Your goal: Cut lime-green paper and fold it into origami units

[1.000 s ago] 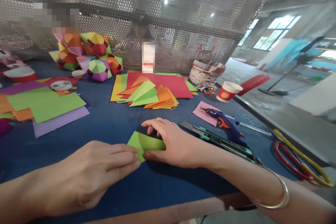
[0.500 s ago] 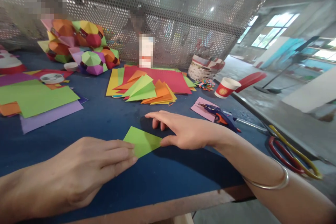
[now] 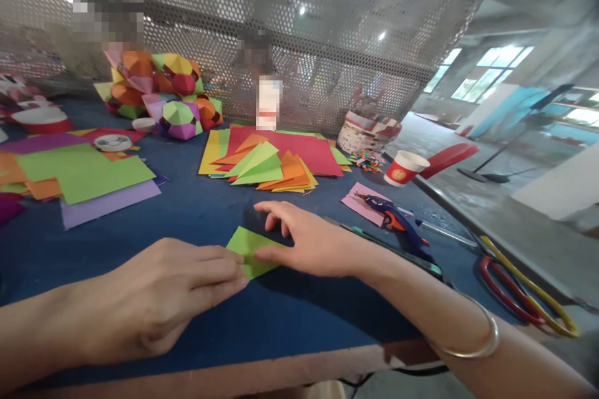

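Note:
A small piece of green paper lies on the blue tabletop between my hands. My left hand rests on its left corner, fingers pressed together over the edge. With thumb and fingers apart, my right hand has its thumb on the paper's right part, and its other fingers reach past the far edge. Behind the hands are folded green sheets and folded orange sheets, lying on a stack of red paper.
At the right are a glue gun on pink paper, scissors, a paper cup and a basket. Colourful paper balls stand at the back left, near green paper. A green-edged tool lies under my right forearm.
My right thumb has moved left, from the paper's right corner further onto it. The view has shifted slightly, and the green-edged tool now shows beside my right forearm.

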Available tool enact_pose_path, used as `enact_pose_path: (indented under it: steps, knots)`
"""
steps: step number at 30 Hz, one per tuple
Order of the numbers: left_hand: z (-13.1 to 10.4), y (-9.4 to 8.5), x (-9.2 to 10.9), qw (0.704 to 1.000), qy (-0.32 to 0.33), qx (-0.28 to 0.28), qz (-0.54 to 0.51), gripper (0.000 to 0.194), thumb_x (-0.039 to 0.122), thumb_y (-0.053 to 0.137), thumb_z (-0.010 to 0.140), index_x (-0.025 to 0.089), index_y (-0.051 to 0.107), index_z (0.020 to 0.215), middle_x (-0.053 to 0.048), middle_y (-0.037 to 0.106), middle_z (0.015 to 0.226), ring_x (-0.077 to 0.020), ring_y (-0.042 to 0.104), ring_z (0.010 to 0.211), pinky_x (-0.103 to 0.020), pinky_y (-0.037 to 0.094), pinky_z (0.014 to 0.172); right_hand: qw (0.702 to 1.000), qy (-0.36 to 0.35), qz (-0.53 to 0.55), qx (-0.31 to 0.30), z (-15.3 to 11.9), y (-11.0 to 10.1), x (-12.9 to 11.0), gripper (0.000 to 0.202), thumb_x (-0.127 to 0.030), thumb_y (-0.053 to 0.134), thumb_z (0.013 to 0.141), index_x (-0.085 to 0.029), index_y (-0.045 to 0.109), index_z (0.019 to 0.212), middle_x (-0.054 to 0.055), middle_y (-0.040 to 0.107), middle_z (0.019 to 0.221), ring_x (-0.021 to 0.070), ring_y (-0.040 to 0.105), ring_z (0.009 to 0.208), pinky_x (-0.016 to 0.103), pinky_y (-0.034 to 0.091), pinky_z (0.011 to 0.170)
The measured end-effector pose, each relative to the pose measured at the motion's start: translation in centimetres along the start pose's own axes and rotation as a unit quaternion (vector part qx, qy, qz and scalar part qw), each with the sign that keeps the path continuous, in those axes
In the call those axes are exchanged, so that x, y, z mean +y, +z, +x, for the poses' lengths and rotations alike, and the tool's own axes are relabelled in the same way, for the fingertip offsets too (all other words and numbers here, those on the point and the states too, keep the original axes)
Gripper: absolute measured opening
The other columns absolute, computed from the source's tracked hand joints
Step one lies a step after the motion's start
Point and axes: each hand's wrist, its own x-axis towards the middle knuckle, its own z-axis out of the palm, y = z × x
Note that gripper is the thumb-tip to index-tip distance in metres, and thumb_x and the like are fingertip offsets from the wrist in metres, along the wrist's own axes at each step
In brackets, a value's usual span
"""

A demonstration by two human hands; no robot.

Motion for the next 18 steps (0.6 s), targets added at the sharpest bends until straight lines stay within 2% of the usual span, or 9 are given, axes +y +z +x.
enact_pose_path:
  steps: [4, 11, 14, 16, 17, 18]
  knots:
    - [0.4, -0.1, 0.3, 1.0, -0.009, -0.005, -0.024, 0.054, 0.005, 0.044, 0.093, 0.029, 0.057, 0.139, -0.007, 0.077, 0.11, -0.0192, 0.075, 0.095, -0.025, 0.062, 0.08, 0.998, -0.001, -0.058, 0.026, 0.1, 1.5, -0.8, 0.078, -0.046, 0.078, 0.081, -0.016, 0.046, 0.146, 0.016, 0.054, 0.133, 0.0338, 0.053, 0.121, 0.055, 0.039, 0.104]
    - [-0.2, -0.8, 0.2, 0.999, -0.02, -0.026, -0.043, 0.062, 0.003, 0.045, 0.09, 0.032, 0.055, 0.143, -0.006, 0.075, 0.123, -0.02, 0.075, 0.103, -0.024, 0.061, 0.084, 1.0, -0.011, -0.005, -0.009, 0.6, 0.7, 0.4, 0.086, -0.038, 0.086, 0.073, -0.017, 0.046, 0.146, 0.014, 0.056, 0.13, 0.0296, 0.057, 0.113, 0.048, 0.046, 0.097]
    - [-1.9, -1.2, 0.3, 0.998, -0.035, -0.044, -0.039, 0.072, 0.004, 0.049, 0.085, 0.037, 0.048, 0.149, -0.001, 0.071, 0.132, -0.0209, 0.072, 0.113, -0.024, 0.059, 0.092, 0.999, -0.032, 0.004, -0.013, 0.6, 0.5, 0.8, 0.081, -0.039, 0.085, 0.075, -0.018, 0.048, 0.144, 0.013, 0.057, 0.129, 0.0274, 0.058, 0.108, 0.046, 0.048, 0.094]
    - [-3.5, -1.0, 0.8, 0.998, -0.049, -0.029, -0.036, 0.075, 0.006, 0.052, 0.085, 0.041, 0.044, 0.151, 0.003, 0.068, 0.137, -0.0207, 0.07, 0.118, -0.026, 0.056, 0.098, 0.999, -0.049, 0.007, -0.009, 0.5, 0.5, 1.0, 0.079, -0.041, 0.084, 0.075, -0.019, 0.049, 0.143, 0.013, 0.058, 0.127, 0.0267, 0.058, 0.107, 0.045, 0.048, 0.095]
    - [-4.4, -0.7, 1.0, 0.997, -0.057, -0.031, -0.041, 0.07, 0.01, 0.051, 0.088, 0.041, 0.046, 0.15, 0.003, 0.067, 0.138, -0.0208, 0.069, 0.119, -0.027, 0.055, 0.1, 0.998, -0.055, 0.008, -0.006, 0.5, 0.5, 1.0, 0.079, -0.042, 0.084, 0.075, -0.02, 0.05, 0.143, 0.012, 0.058, 0.126, 0.0266, 0.058, 0.107, 0.045, 0.047, 0.095]
    - [-5.3, -0.3, 1.3, 0.995, -0.092, 0.008, -0.04, 0.061, 0.015, 0.048, 0.092, 0.043, 0.052, 0.146, 0.004, 0.069, 0.136, -0.0206, 0.07, 0.117, -0.028, 0.055, 0.101, 0.998, -0.057, 0.007, -0.004, 0.5, 0.5, 1.1, 0.079, -0.043, 0.084, 0.076, -0.02, 0.05, 0.143, 0.012, 0.059, 0.125, 0.0266, 0.058, 0.108, 0.045, 0.047, 0.095]
